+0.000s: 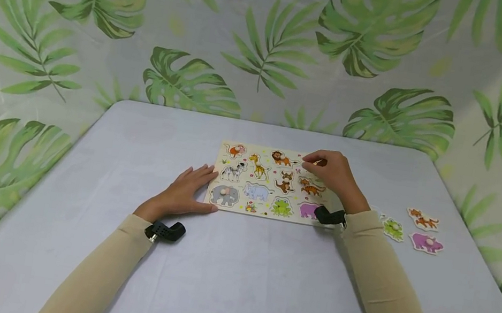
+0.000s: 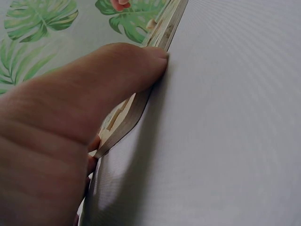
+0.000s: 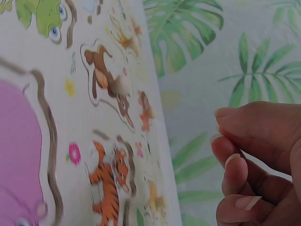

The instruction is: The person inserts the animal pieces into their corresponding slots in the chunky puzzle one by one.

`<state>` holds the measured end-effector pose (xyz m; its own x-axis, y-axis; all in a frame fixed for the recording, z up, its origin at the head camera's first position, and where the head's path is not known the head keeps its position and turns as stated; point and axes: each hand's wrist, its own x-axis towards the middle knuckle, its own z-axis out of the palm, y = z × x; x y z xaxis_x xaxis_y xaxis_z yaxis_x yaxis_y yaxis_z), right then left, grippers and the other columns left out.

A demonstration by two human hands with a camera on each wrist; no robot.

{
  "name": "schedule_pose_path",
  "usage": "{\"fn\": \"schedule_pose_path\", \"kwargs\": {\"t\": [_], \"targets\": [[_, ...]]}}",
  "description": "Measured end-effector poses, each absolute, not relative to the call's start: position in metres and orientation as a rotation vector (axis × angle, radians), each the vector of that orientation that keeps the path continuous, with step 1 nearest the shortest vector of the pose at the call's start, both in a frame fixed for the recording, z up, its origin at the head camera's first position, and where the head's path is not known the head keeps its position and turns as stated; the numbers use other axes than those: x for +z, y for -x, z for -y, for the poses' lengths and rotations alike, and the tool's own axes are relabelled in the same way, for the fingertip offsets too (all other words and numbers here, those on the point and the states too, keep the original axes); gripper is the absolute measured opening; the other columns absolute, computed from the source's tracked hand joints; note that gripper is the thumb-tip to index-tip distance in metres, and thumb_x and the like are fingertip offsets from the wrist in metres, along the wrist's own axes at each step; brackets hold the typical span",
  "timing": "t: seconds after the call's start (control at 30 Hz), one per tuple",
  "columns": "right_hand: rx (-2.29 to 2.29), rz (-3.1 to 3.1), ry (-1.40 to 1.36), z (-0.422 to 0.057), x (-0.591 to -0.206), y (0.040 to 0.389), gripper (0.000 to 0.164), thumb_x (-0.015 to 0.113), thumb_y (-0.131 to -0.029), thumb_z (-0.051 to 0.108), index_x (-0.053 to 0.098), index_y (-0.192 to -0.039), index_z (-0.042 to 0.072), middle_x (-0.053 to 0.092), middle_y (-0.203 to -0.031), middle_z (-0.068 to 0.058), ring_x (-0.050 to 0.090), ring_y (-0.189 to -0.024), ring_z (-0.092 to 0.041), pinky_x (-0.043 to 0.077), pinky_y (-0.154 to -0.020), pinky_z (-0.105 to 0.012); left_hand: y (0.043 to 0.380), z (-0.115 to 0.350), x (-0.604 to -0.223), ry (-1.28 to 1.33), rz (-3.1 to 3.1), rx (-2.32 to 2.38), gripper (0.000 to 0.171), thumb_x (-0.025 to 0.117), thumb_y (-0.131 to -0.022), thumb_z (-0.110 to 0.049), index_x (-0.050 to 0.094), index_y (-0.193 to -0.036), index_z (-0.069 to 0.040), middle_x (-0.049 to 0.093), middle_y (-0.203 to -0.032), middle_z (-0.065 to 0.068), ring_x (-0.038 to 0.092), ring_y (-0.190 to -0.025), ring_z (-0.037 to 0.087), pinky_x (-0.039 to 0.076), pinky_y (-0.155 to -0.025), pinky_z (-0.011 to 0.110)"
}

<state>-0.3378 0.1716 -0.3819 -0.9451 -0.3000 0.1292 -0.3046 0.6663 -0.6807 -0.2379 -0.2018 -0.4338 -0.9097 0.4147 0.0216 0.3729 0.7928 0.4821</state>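
A wooden animal puzzle board lies flat on the table. My left hand rests at its lower-left corner, the thumb against the front edge. Over the board's upper right is my right hand. In the right wrist view its fingers are loosely bent, thumb and index tips close together, with nothing visible between them. The lion piece is just left of those fingertips. A knobbed elephant piece sits near the left hand. The right hand hides the board's upper-right corner.
Right of the board lie a loose tiger piece, a frog piece and a purple hippo piece, partly beyond the right sleeve. A white cloth covers the table. Behind hangs a leaf-patterned curtain.
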Motion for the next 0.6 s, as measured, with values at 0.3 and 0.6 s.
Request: {"fn": "schedule_pose_path", "kwargs": {"t": [0.3, 0.6], "targets": [[1.137, 2.872, -0.428, -0.2, -0.369, 0.336, 0.028, 0.068, -0.092, 0.027, 0.072, -0.111, 0.008, 0.067, -0.105, -0.01, 0.058, -0.086, -0.024, 0.047, -0.068, -0.037, 0.24, 0.204, -0.431, -0.644, -2.899, 0.75, 0.095, 0.069, -0.08, -0.056, 0.029, -0.152, -0.011, 0.02, -0.16, 0.007, 0.011, -0.148, 0.022, 0.001, -0.119, 0.042], [1.077, 2.829, -0.374, -0.232, -0.366, 0.327, 0.031, 0.068, -0.091, 0.031, 0.072, -0.11, 0.007, 0.066, -0.108, -0.013, 0.055, -0.093, -0.026, 0.047, -0.073, -0.039, 0.237, 0.201, -0.436, -0.633, -2.881, 0.786, 0.095, 0.07, -0.079, -0.055, 0.03, -0.152, -0.009, 0.021, -0.159, 0.007, 0.011, -0.148, 0.023, 0.001, -0.119, 0.042]]}}
